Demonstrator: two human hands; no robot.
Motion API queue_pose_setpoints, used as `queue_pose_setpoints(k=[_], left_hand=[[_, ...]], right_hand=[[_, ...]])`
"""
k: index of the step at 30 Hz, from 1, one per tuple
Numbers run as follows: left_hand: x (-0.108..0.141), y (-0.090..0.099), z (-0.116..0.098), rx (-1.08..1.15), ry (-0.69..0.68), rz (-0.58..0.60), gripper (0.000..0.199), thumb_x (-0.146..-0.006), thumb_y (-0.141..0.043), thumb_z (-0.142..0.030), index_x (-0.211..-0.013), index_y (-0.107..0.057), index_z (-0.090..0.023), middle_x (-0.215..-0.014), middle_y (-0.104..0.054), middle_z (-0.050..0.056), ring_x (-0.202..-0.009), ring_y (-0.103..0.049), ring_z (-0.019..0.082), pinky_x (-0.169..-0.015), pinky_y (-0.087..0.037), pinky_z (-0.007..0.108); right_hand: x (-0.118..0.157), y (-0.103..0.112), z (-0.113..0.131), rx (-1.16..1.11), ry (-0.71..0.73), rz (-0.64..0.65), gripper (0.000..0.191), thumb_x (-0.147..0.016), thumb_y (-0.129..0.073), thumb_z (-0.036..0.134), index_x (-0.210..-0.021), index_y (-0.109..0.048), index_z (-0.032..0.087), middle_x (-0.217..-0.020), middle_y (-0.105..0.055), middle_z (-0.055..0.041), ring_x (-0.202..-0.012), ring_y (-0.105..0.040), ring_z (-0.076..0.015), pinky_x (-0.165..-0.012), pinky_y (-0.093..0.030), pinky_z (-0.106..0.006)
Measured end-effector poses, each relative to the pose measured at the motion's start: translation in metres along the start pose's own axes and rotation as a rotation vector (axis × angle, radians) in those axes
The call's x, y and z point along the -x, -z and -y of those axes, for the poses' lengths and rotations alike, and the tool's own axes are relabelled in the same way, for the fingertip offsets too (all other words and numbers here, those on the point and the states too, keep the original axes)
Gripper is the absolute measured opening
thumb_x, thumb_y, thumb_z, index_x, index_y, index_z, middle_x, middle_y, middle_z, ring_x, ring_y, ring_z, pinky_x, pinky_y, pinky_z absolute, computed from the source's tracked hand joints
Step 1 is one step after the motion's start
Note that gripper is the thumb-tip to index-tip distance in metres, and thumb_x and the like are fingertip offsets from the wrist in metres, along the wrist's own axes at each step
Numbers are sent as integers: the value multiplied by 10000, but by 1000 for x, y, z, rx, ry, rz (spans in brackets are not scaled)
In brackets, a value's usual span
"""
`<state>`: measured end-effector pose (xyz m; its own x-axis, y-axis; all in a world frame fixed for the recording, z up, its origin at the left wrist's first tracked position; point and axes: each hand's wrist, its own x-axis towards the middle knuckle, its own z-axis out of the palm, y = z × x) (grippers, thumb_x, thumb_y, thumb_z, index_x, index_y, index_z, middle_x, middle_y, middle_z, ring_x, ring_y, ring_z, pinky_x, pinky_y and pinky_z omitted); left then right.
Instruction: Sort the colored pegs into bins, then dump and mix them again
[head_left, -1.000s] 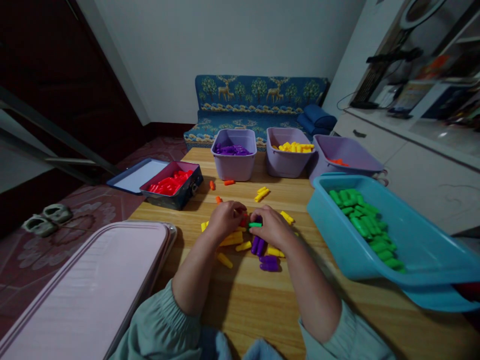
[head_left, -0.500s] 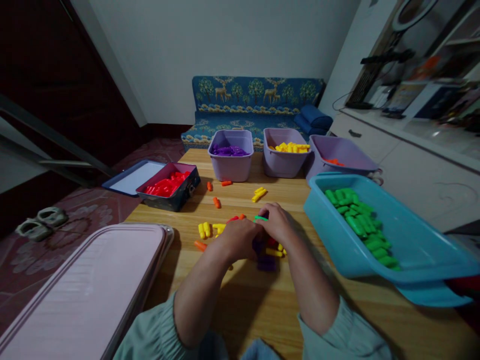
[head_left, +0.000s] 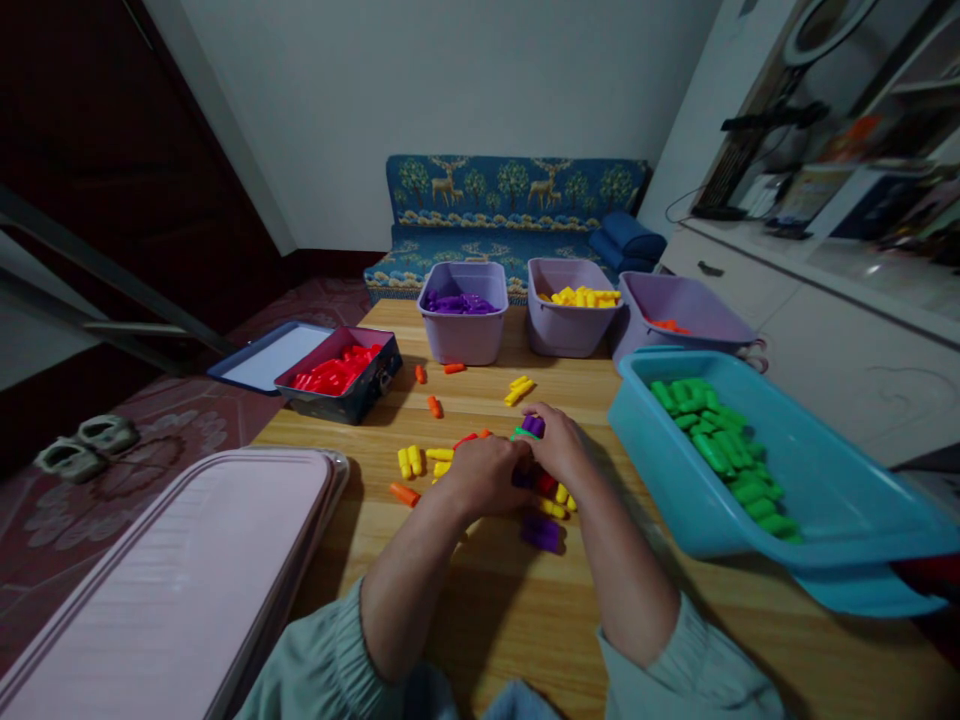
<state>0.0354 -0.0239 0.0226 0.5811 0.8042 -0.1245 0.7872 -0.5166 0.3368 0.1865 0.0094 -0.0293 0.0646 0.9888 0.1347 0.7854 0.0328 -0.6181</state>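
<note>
My left hand [head_left: 489, 472] is bent over a mixed pile of small coloured plastic pieces on the wooden table, its fingertips mostly hidden. My right hand [head_left: 559, 445] reaches in from the other side, fingers curled around small purple pieces [head_left: 533, 426]. A green piece [head_left: 522, 434] shows just below them, between the hands. Close by lie yellow pieces [head_left: 553, 508], a red piece [head_left: 546, 483] and a purple block of pieces [head_left: 541, 533]. Left of the pile are more yellow pieces [head_left: 409, 461] and an orange piece [head_left: 405, 494].
Lilac bins hold purple [head_left: 463, 338], yellow [head_left: 566, 333] and orange pieces [head_left: 675, 312] at the back. A teal tub [head_left: 675, 500] with green pieces stands right; a tin box [head_left: 341, 405] of red ones, left. A pink lid [head_left: 172, 570] covers the near left.
Purple pieces now show at my right fingers, where mainly green showed before. My left hand has shifted slightly, and the purple block near the pile looks a little displaced.
</note>
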Motion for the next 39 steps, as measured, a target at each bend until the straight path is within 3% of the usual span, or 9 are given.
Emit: queue_pose_setpoints(k=[6,9,15,18,21,28,33,36,39], left_hand=[[-6,-12,10,-21,44,-151,203,-688,-619,-222,-888,-651,-213,-905,-691,81,-818,-660,246,-651,-451,295],[-11,-15,21,150,106,-266,174,-659,-625,-198,-833,-627,-197,-821,-677,63,-771,-639,224,-644,-446,289],[-22,-9,42,1114,392,-562,152,-785,-583,-240,-922,-569,-175,-701,-643,22,-628,-613,149,-574,-484,241],[-23,-7,46,1699,429,-493,186,-825,-499,-154,-993,-579,-137,-759,-678,62,-657,-657,149,-606,-545,255],[-22,-7,46,1988,432,-370,195,-907,-431,-180,-928,-613,-114,-763,-678,84,-642,-661,146,-615,-576,278],[-19,-6,45,2120,406,-266,271,-957,-452,-270,-861,-655,-116,-712,-653,64,-610,-639,132,-583,-571,253],[-19,-6,46,2106,313,-188,155,-913,-555,-236,-918,-664,-125,-734,-659,49,-568,-622,107,-451,-485,160],[-20,-6,50,2142,334,-283,99,-871,-583,-119,-953,-639,-123,-746,-653,41,-508,-571,64,-374,-385,99],[-20,-4,54,2197,403,-398,61,-857,-575,-67,-879,-605,-116,-683,-613,26,-444,-490,33,-337,-312,74]], right_hand=[[-1,-6,1,-11,-102,-49,348,-722,-692,166,-1060,-611,184,-981,-694,-85,-902,-642,-220,-782,-473,-313],[-3,-5,1,-87,-130,-106,302,-679,-691,160,-967,-608,195,-867,-682,-45,-805,-634,-200,-730,-470,-296],[-3,-2,19,-562,-4,-286,306,-720,-651,314,-993,-642,177,-927,-698,-57,-785,-633,-181,-720,-501,-295],[4,-3,37,-692,59,-206,354,-769,-621,366,-1056,-670,164,-994,-720,-78,-839,-660,-191,-744,-526,-297],[10,-7,46,-642,88,-109,347,-809,-595,344,-1101,-695,186,-1076,-725,-75,-961,-668,-205,-840,-534,-317],[9,-12,40,-608,171,-93,327,-831,-585,307,-1103,-712,178,-1138,-703,-87,-1072,-645,-204,-952,-508,-332],[11,-8,47,-750,99,-58,380,-823,-591,393,-1107,-692,163,-1173,-672,-101,-810,-683,-173,-651,-553,-263],[9,-8,42,-791,2,-127,450,-826,-583,445,-1151,-654,143,-1071,-703,-105,-649,-643,-149,-558,-518,-257],[5,-12,29,-565,10,-187,358,-836,-584,362,-1106,-671,144,-988,-714,-89,-713,-641,-164,-677,-526,-286]])
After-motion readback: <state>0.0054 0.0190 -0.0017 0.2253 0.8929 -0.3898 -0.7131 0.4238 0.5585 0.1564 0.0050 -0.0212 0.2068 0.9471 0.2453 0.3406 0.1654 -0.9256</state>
